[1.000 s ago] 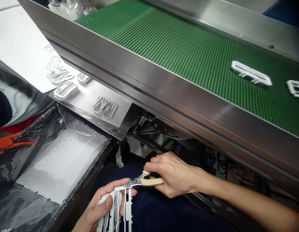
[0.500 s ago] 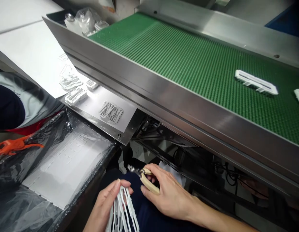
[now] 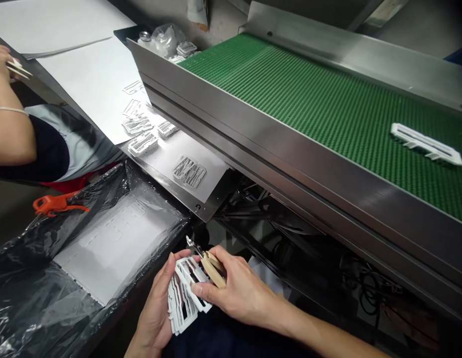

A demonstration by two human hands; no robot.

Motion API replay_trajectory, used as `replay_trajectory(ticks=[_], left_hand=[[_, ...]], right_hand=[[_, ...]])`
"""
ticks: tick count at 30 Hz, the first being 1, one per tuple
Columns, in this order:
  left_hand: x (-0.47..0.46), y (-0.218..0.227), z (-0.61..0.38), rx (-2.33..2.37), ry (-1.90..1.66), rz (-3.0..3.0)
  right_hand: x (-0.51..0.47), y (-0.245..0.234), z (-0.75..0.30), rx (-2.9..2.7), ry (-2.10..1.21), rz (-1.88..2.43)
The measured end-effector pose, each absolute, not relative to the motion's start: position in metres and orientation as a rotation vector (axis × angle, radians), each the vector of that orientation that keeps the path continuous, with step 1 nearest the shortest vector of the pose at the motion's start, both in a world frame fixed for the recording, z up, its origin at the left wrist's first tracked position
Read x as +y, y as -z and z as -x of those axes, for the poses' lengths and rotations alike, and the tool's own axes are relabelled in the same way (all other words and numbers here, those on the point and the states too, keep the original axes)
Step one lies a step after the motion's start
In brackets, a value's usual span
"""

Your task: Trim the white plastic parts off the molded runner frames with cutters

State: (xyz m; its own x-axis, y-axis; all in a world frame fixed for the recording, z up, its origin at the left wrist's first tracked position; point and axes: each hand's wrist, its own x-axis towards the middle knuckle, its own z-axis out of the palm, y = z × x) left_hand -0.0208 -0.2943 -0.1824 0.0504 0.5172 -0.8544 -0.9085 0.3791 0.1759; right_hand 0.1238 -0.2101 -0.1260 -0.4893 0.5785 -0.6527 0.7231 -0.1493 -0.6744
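Note:
My left hand (image 3: 156, 306) is closed around white plastic frames (image 3: 183, 301), slotted pieces that lie side by side and partly overlap. In my right hand (image 3: 238, 291) is a pair of nippers (image 3: 212, 267) with cream handles. Their metal jaws point up and to the left, past the top edge of the frames. My right thumb presses on the face of the nearer frame, so both hands touch the pieces. The fingers behind the frames are mostly hidden.
Above my hands runs a green conveyor belt (image 3: 313, 109) with a metal side wall (image 3: 290, 164); a white frame (image 3: 426, 144) lies on it. More frames (image 3: 189, 171) sit on the metal table. An orange-handled tool (image 3: 59, 204) rests on black plastic film (image 3: 25, 283). Another person's arm (image 3: 10, 119) shows at left.
My right hand has moved left with the nippers, and its thumb now touches the frames. The frames have been raised and turned flatter to view. The camera view has shifted left.

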Motion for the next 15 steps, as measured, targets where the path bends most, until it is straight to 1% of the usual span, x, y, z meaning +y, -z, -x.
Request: replay_trajectory(ticks=[4, 6, 8, 12, 14, 15], left_hand=[[-0.293, 0.187, 0.019, 1.001, -1.217, 0.501], [-0.293, 0.189, 0.019, 1.0, -1.237, 0.507], [-0.294, 0.19, 0.019, 1.006, -1.25, 0.503], [-0.293, 0.189, 0.02, 0.993, -1.264, 0.478], [-0.29, 0.189, 0.019, 0.983, -1.277, 0.47], [-0.289, 0.189, 0.019, 0.987, -1.281, 0.464]], right_hand=[[-0.216, 0.121, -0.131, 1.931, 1.777, -1.573], [-0.217, 0.121, -0.134, 1.872, 1.86, -1.607], [-0.22, 0.124, -0.135, 1.761, 2.024, -1.679], [-0.224, 0.135, -0.132, 1.345, 2.537, -1.796], [-0.222, 0.138, -0.131, 1.236, 2.656, -1.832], [-0.221, 0.138, -0.131, 1.263, 2.646, -1.856]])
